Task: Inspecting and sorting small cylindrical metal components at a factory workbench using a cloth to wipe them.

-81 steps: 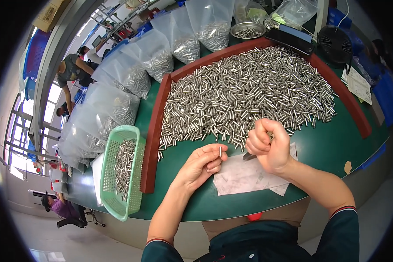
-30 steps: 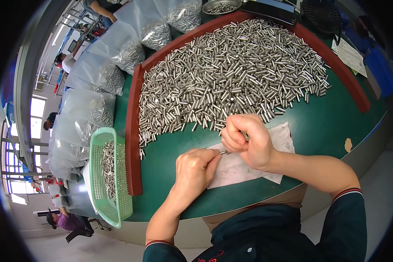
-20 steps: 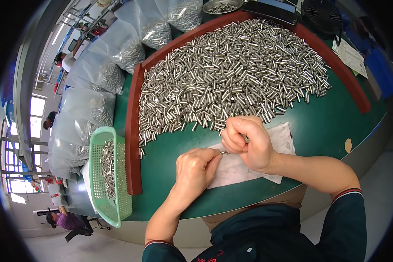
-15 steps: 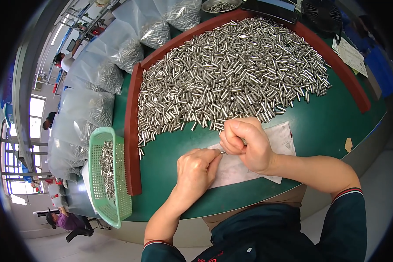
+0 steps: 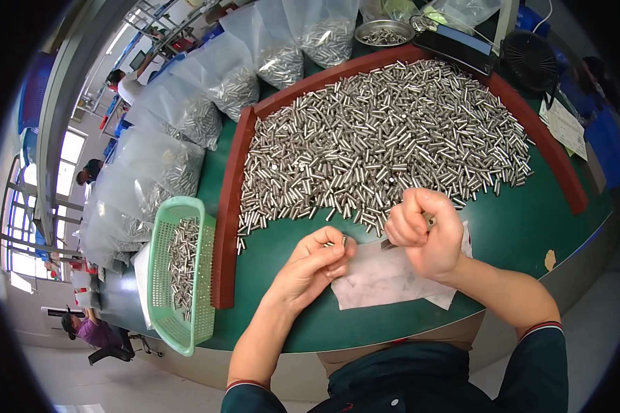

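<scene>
My left hand (image 5: pixel 308 267) is above the front of the table, pinching a short metal pin (image 5: pixel 344 241) between thumb and fingertips. To its right, my right hand (image 5: pixel 430 233) is curled into a fist over a stained white cloth (image 5: pixel 375 286). Bits of grey metal show at the fist, apparently metal pins, mostly hidden by the fingers. Just beyond both hands spreads a large heap of similar shiny metal pins (image 5: pixel 386 131) on the green tabletop (image 5: pixel 282 251).
Dark red rails (image 5: pixel 229 227) border the heap. A green plastic basket (image 5: pixel 160 289) with pins stands at left. Clear bags of pins (image 5: pixel 231 79) line the far left. A metal dish (image 5: pixel 384 33), a phone-like black device (image 5: pixel 455 49) and a black fan (image 5: pixel 529 58) are at the back.
My hands have moved apart. The left has turned, so the pin in its fingertips shows; the right fist has shifted right. The whole view has moved slightly.
</scene>
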Motion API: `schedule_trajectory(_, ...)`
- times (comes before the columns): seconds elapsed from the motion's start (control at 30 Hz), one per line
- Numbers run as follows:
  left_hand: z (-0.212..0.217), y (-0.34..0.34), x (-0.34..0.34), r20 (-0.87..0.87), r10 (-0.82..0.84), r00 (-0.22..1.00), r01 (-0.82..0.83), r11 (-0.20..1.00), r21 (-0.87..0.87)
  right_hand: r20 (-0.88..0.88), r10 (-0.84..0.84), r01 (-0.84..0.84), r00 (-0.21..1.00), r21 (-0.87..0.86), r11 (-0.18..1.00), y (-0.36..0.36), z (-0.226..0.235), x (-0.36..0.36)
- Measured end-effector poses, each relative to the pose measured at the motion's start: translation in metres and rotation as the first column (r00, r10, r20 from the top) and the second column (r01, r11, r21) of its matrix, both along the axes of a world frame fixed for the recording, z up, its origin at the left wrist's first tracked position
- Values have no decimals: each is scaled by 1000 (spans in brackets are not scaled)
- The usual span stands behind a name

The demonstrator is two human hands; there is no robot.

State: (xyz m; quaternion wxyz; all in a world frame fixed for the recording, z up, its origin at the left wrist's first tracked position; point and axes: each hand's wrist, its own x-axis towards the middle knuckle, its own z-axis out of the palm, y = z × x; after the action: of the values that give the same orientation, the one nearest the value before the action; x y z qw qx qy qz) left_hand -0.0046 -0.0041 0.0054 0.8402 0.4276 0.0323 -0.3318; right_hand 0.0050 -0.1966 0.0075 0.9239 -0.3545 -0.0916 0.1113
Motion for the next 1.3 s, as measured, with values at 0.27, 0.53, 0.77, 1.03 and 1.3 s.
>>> schedule_trajectory(0.27,1,0,7,-67,76,995,-73,996,52,0,-6,6,1000,52,999,1,-1,2)
schedule_trajectory(0.53,2,2,8,-98,104,990,-99,994,48,-7,-17,18,1000,19,1000,1,-1,2)
schedule_trajectory(0.77,-6,19,18,94,271,958,-282,951,129,-6,-12,12,1000,-2,1000,0,-1,1)
schedule_trajectory(1.03,-16,-1,22,697,-380,608,-693,174,700,-22,-5,5,1000,12,1000,3,1,-2)
schedule_trajectory(1.3,0,-14,-5,630,-359,688,-458,459,761,9,7,-7,1000,-6,1000,1,2,-2)
